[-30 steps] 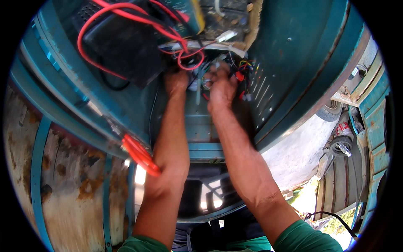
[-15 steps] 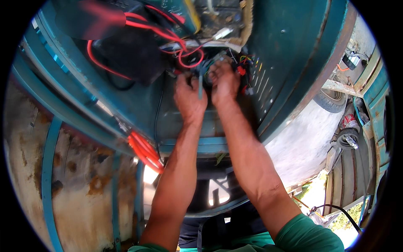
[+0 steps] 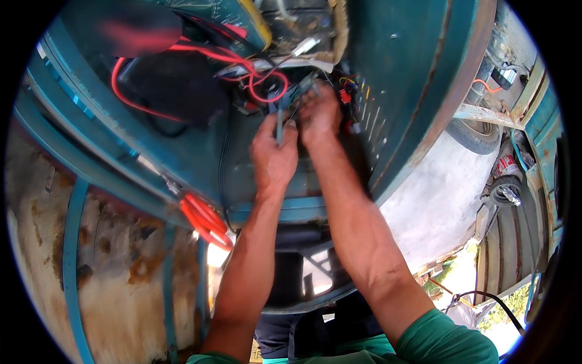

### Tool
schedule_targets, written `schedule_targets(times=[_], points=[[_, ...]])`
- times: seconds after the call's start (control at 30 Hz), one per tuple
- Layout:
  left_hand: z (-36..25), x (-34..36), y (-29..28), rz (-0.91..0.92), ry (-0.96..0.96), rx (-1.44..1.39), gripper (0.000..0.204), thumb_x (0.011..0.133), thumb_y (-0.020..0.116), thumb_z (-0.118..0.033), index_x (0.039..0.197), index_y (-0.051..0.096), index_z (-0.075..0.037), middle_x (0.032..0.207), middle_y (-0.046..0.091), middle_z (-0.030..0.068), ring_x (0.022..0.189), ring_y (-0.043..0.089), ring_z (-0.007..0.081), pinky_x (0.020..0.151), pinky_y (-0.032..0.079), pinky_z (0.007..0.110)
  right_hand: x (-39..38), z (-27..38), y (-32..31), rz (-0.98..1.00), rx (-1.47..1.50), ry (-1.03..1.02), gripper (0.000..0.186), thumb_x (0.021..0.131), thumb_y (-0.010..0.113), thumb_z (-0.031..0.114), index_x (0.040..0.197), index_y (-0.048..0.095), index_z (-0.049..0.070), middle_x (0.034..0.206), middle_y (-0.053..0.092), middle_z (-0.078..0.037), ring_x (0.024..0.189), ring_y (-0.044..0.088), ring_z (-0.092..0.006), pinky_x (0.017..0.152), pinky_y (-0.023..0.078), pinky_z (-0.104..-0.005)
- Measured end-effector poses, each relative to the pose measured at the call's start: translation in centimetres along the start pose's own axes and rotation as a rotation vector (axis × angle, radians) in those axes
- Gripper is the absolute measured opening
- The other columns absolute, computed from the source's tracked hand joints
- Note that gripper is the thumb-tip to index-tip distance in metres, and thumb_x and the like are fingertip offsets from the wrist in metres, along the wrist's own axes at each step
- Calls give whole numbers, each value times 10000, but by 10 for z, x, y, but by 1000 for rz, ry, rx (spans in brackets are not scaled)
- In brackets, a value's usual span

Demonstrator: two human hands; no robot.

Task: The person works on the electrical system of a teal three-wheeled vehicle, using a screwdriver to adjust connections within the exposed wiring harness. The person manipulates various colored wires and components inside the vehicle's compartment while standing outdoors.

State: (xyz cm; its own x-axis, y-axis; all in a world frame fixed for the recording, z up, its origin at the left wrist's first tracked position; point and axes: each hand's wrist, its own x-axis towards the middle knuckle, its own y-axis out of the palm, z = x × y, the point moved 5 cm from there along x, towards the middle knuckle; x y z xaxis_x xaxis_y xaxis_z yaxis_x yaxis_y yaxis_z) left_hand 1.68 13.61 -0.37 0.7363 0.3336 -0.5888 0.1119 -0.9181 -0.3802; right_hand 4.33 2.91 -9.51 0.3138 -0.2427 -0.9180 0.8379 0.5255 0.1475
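Inside a teal metal compartment (image 3: 400,91), both of my hands are at a tangle of thin coloured wires (image 3: 303,88). My left hand (image 3: 274,155) is closed, with a thin pale-blue strip (image 3: 280,124) standing up between thumb and fingers; its kind is unclear. Just right of it, my right hand (image 3: 320,118) curls its fingers over the wires, its fingertips smeared and partly hidden. A small red connector (image 3: 345,96) lies right of that hand. Looped red leads (image 3: 267,91) hang beyond the left hand, and a white connector (image 3: 305,46) sits farther back.
Pliers with orange-red handles (image 3: 206,221) lean at the compartment's left edge. A black box (image 3: 173,85) stands at the left, a teal-and-yellow multimeter (image 3: 257,24) behind it. Beside the meter is a grimy dark block (image 3: 297,27) with a brown torn edge. A wheel (image 3: 476,134) shows outside, right.
My left hand has drawn slightly back toward me, showing more of the pale-blue strip. My right hand stays at the wires. The whole view has shifted a little.
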Motion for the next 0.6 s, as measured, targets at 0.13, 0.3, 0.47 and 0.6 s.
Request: schedule_targets(times=[0.13,0.3,0.47,0.6], points=[[-11,-2,-6,74,-37,46,214,840,572,-155,988,624,-9,805,632,177,712,606,263,688,470,341,5,1,-4,36,33,-38,139,886,574,218,852,532,89,649,440,18,589,444,-114,534,384,-261],[-14,-6,1,188,-223,-172,190,853,569,-160,955,628,-11,728,632,92,651,580,161,638,462,315,-6,10,-3,-75,-94,-1,239,890,622,304,813,556,88,640,462,16,546,465,-99,453,373,-243],[-14,-6,-5,234,-376,-52,205,860,559,-182,942,617,-3,729,646,123,660,611,200,651,471,338,3,4,-4,-20,36,-5,314,927,555,395,977,574,86,700,481,15,552,460,-99,464,375,-229],[-19,-3,-20,279,-328,299,244,861,514,-191,990,605,-4,809,647,215,766,630,369,712,479,422,6,1,-2,-45,4,-19,347,943,520,414,1037,563,83,714,491,7,559,469,-100,464,368,-219]])
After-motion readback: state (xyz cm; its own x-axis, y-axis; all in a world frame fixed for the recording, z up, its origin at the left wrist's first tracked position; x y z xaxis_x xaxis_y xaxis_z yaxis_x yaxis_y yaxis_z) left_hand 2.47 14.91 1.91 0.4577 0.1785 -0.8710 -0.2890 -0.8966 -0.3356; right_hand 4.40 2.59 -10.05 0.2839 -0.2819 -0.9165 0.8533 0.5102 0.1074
